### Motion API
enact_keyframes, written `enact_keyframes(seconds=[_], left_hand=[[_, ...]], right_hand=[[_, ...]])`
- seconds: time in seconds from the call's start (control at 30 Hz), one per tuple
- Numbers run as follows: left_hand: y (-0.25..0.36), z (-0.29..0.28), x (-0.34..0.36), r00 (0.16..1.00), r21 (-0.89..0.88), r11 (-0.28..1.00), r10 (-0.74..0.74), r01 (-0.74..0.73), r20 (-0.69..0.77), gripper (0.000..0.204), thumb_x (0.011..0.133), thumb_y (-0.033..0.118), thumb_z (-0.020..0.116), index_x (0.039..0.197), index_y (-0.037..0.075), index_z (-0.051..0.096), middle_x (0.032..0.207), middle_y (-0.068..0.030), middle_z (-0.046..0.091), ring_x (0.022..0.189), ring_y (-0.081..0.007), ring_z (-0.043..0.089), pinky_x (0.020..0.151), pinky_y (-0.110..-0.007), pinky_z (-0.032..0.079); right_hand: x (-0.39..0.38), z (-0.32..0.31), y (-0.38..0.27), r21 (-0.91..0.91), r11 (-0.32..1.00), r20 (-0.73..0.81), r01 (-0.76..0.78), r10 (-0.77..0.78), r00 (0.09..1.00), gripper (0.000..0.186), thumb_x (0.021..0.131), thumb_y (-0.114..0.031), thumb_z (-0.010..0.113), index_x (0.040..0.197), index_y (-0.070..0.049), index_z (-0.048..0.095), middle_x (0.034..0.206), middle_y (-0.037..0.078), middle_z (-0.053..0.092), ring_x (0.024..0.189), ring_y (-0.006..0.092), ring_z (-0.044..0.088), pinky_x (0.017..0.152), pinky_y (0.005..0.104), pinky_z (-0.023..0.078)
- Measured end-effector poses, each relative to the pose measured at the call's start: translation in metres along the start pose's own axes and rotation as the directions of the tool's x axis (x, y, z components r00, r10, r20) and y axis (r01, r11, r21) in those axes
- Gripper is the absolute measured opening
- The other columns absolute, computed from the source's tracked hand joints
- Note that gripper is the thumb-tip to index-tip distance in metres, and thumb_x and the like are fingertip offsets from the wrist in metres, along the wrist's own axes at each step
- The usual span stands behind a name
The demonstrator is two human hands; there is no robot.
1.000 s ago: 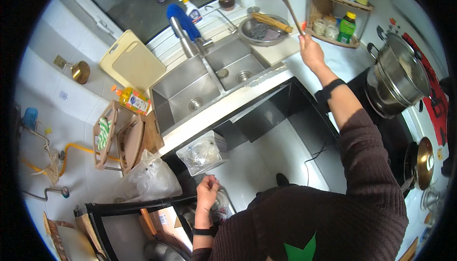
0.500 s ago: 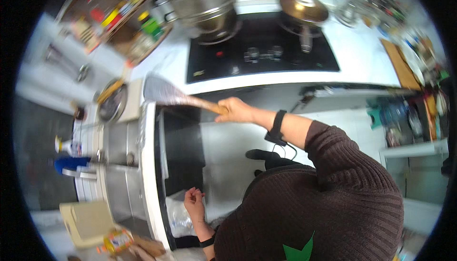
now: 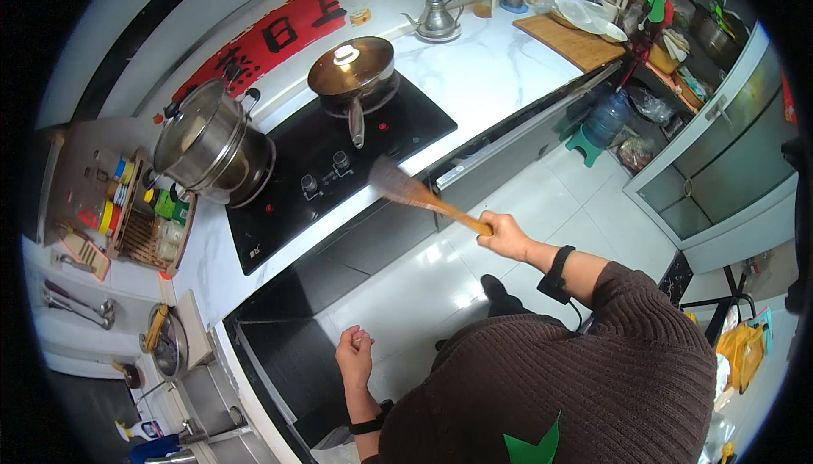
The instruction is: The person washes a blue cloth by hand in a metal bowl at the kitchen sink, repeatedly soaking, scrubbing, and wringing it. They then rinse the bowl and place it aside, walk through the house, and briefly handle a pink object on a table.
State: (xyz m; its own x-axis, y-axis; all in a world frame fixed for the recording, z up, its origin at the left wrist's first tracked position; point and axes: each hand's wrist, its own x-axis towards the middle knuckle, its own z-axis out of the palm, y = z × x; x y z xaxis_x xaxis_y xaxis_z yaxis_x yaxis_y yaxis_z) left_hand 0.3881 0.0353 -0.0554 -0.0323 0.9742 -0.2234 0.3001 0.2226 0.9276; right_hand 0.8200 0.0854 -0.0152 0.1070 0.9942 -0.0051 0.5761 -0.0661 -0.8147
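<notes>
Spatula [image 3: 430, 200]: its handle end sits in the right hand [image 3: 506, 237], fingers wrapped round it.
Left hand [image 3: 354, 356]: fingers loosely curled, partly spread, apparently empty.
Blade [image 3: 392, 181]: has swung from beside the sink [image 3: 209, 388] to the hob's [image 3: 423, 119] near edge, so it now seems handier to the pan [image 3: 350, 74]; contact cannot be told.
Pan: lidded, on the hob's right.
Pot [image 3: 212, 149]: on the hob's left.
</notes>
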Motion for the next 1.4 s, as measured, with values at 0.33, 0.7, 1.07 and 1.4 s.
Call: enact_keyframes(seconds=[0.33,0.7,1.07,1.4], left_hand=[[0.056,0.108,0.035,1.0,0.284,0.958,0.019,-0.02,0.006,0.029,0.087,0.008,0.061,0.115,-0.001,0.059,0.093,-0.0113,0.069,0.075,-0.016,0.064,0.067,-0.029,0.051],[0.154,0.257,0.089,0.977,0.366,0.93,-0.118,0.046,0.177,0.029,0.088,0.008,0.064,0.114,-0.004,0.059,0.095,-0.0127,0.068,0.079,-0.0178,0.068,0.067,-0.029,0.052],[0.167,0.4,0.23,0.72,0.498,0.549,0.327,-0.672,0.612,0.047,0.084,0.015,0.065,0.125,-0.002,0.051,0.13,-0.019,0.053,0.121,-0.0347,0.047,0.102,-0.042,0.039],[0.152,0.5,0.289,0.853,0.786,0.332,0.211,-0.522,0.478,0.046,0.08,0.032,0.07,0.115,0.005,0.059,0.115,-0.0116,0.06,0.111,-0.029,0.054,0.094,-0.046,0.039]], right_hand=[[0.088,-0.089,0.147,0.454,0.881,-0.308,-0.135,0.298,0.904,0.019,0.08,-0.01,0.068,0.074,-0.007,0.051,0.063,-0.001,0.049,0.054,0.0086,0.048,0.05,0.0256,0.043],[0.207,-0.138,0.251,0.95,0.313,-0.251,-0.008,0.775,0.58,0.021,0.086,-0.013,0.071,0.092,-0.007,0.052,0.083,0.008,0.065,0.069,0.0185,0.068,0.051,0.0255,0.053],[0.199,-0.13,0.253,0.832,0.534,-0.35,-0.151,0.716,0.604,0.02,0.085,-0.013,0.071,0.079,-0.005,0.054,0.063,0.001,0.053,0.046,0.0099,0.044,0.04,0.0277,0.035],[0.035,-0.248,0.265,0.096,0.854,-0.533,-0.512,0.478,0.698,0.028,0.076,-0.009,0.078,0.095,-0.003,0.057,0.071,0.003,0.058,0.064,0.0102,0.051,0.058,0.0273,0.046]])
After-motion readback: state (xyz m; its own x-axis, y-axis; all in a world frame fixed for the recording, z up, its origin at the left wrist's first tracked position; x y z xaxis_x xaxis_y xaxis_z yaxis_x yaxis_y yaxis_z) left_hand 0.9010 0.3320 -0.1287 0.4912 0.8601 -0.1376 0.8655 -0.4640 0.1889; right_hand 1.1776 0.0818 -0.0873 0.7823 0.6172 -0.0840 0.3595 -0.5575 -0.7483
